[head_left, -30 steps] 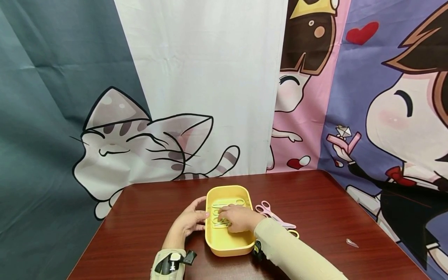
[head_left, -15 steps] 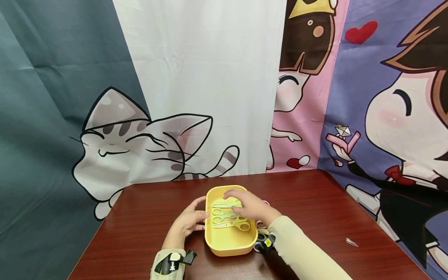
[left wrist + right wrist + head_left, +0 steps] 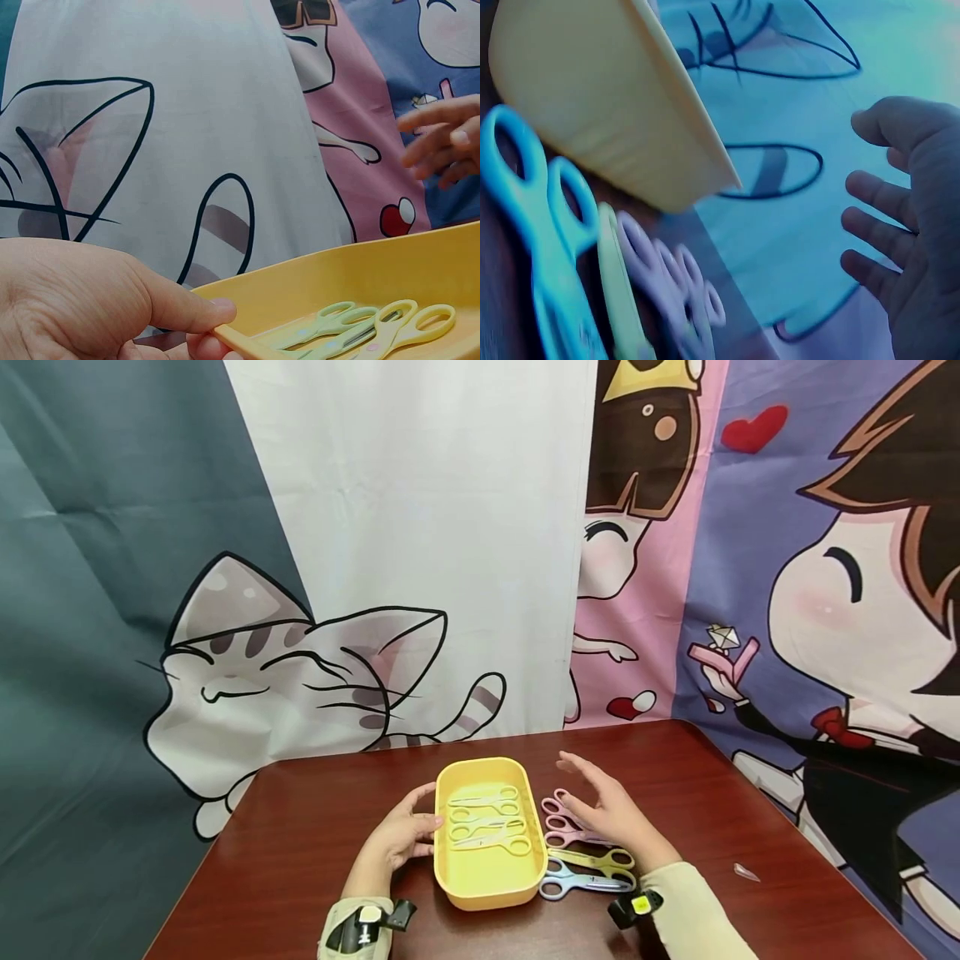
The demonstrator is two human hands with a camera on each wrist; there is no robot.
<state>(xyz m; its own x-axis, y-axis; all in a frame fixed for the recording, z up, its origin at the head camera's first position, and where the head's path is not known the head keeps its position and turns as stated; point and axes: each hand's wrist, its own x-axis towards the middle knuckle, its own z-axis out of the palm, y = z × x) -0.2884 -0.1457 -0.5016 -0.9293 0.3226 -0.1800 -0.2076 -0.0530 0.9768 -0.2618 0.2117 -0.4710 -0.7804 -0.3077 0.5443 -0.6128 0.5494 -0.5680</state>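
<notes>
My left hand [image 3: 401,835] pinches the left rim of a yellow plastic tray [image 3: 491,881], thumb over the edge and fingers outside, as the left wrist view also shows. Inside the tray lie pale green and yellow scissors [image 3: 498,842], side by side. Off to the tray's right, my right hand [image 3: 611,814] hovers with fingers spread and nothing in it. Below and beside it on the table are pink scissors [image 3: 558,839], partly hidden by the hand. Nearer me lie yellow scissors [image 3: 600,861] and light blue scissors [image 3: 581,882], close to the tray's wall.
A dark red wooden table [image 3: 322,802] carries everything. Further right lies a small clear pointed piece [image 3: 746,872]. Behind the table hangs a cartoon-printed cloth [image 3: 420,527].
My right hand has lifted out of the tray and moved right, uncovering the scissors inside and those beside the tray. My left hand keeps hold of the tray, and the view has shifted slightly.
</notes>
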